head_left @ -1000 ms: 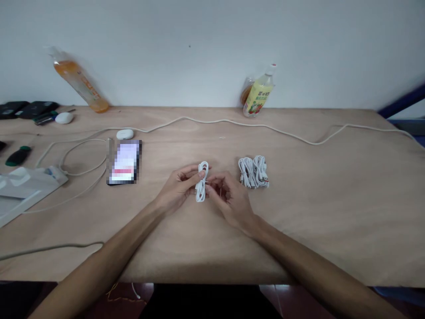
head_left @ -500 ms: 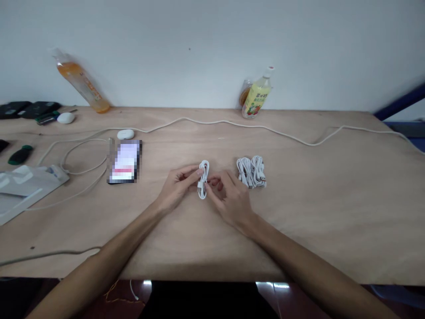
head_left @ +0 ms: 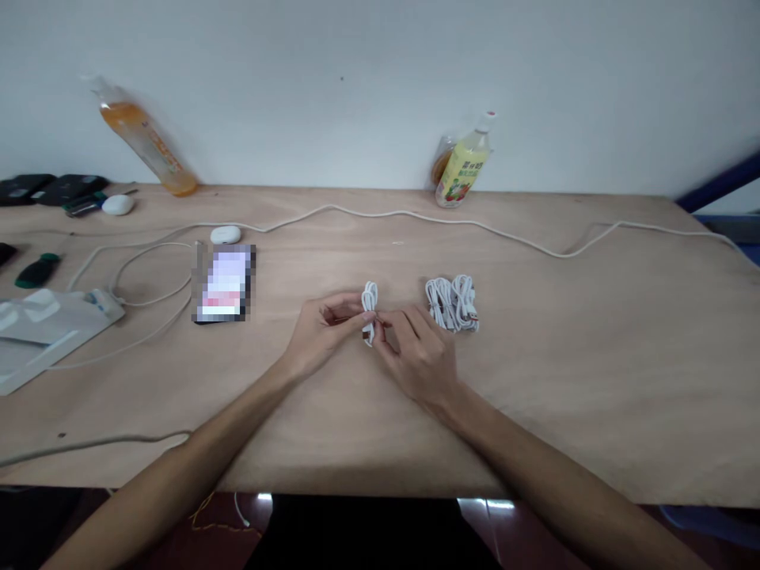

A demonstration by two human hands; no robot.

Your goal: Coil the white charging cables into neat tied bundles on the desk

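A white USB cable (head_left: 369, 296), coiled into a small upright bundle, is held just above the wooden table. My left hand (head_left: 317, 328) grips it from the left side, thumb across its middle and fingers behind. At the bundle's waist on the right, my right hand (head_left: 424, 356) is closed in a pinch; what lies between those fingertips is too small to make out. A metal plug end shows low on the bundle. Just beyond my right hand lie more coiled white cables (head_left: 452, 303), close together, with dark ties around them.
On the left are a phone (head_left: 226, 283), a white earbud case (head_left: 226, 235), a loose white cable (head_left: 151, 249) and a white package (head_left: 59, 332). An orange drink bottle (head_left: 148, 146) and a yellow-labelled bottle (head_left: 464, 168) lean on the wall. A long cord (head_left: 409, 214) crosses the table.
My right fingertips have closed in a pinch against the middle of the bundle. My left thumb has shifted down over it. The view has tilted slightly.
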